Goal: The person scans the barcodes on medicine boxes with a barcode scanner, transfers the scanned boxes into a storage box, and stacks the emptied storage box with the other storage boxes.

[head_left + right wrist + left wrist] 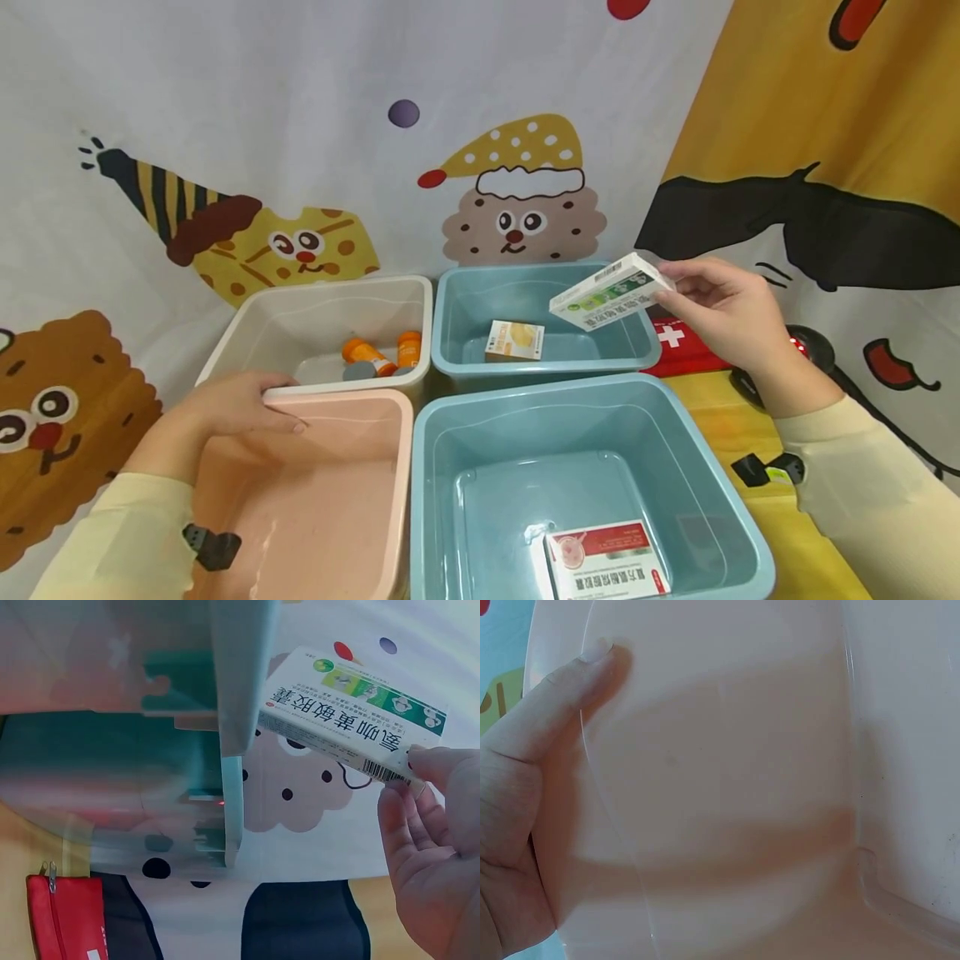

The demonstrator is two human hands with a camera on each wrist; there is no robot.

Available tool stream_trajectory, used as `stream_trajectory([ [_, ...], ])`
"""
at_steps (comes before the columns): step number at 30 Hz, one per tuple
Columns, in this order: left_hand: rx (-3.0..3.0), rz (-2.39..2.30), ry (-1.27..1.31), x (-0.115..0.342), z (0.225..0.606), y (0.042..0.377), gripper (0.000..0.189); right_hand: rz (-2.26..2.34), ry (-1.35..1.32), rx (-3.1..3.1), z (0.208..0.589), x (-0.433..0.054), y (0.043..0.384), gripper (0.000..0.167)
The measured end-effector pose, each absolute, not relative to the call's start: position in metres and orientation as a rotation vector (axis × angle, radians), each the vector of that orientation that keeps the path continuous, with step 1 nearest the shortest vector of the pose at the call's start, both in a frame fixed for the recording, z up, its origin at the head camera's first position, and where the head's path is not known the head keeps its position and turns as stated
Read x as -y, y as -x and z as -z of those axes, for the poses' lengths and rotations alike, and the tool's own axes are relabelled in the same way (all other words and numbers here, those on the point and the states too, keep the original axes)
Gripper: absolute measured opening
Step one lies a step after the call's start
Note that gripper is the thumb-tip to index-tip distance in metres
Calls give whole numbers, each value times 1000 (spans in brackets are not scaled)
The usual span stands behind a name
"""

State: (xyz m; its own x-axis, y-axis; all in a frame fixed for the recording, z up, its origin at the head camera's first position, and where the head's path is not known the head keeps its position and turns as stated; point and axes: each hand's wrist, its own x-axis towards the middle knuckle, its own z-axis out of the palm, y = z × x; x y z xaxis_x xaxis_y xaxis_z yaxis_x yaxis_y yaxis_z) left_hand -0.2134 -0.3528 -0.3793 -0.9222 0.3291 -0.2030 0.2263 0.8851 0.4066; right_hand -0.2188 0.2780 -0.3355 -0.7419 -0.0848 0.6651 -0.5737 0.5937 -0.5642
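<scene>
My right hand (720, 312) pinches one end of a white and green medicine box (611, 292) between thumb and fingers. The box is tilted in the air above the right part of the far blue bin (543, 367). In the right wrist view, the thumb lies on the printed face of the box (352, 716). My left hand (232, 404) grips the far rim of the pink bin (405, 467). Its thumb lies against the inner wall, as the left wrist view also shows; the other fingers are mostly hidden behind the rim.
A yellow and white box (515, 341) lies in the far blue bin. The near blue bin (431, 500) holds a red and white medicine box (607, 562). Orange pill bottles (367, 354) lie in the white bin (315, 300). A red pouch (675, 346) sits at the right.
</scene>
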Motion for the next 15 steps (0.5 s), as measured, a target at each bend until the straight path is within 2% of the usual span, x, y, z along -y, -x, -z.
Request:
stream_trajectory([
  [9,-2788,-548,-435,353,379,214,60,-1025,-617,2291,347,-275,208,34],
  [15,-2795,-541,-428,352,379,214,62,-1014,-824,2398,354,-263,195,31],
])
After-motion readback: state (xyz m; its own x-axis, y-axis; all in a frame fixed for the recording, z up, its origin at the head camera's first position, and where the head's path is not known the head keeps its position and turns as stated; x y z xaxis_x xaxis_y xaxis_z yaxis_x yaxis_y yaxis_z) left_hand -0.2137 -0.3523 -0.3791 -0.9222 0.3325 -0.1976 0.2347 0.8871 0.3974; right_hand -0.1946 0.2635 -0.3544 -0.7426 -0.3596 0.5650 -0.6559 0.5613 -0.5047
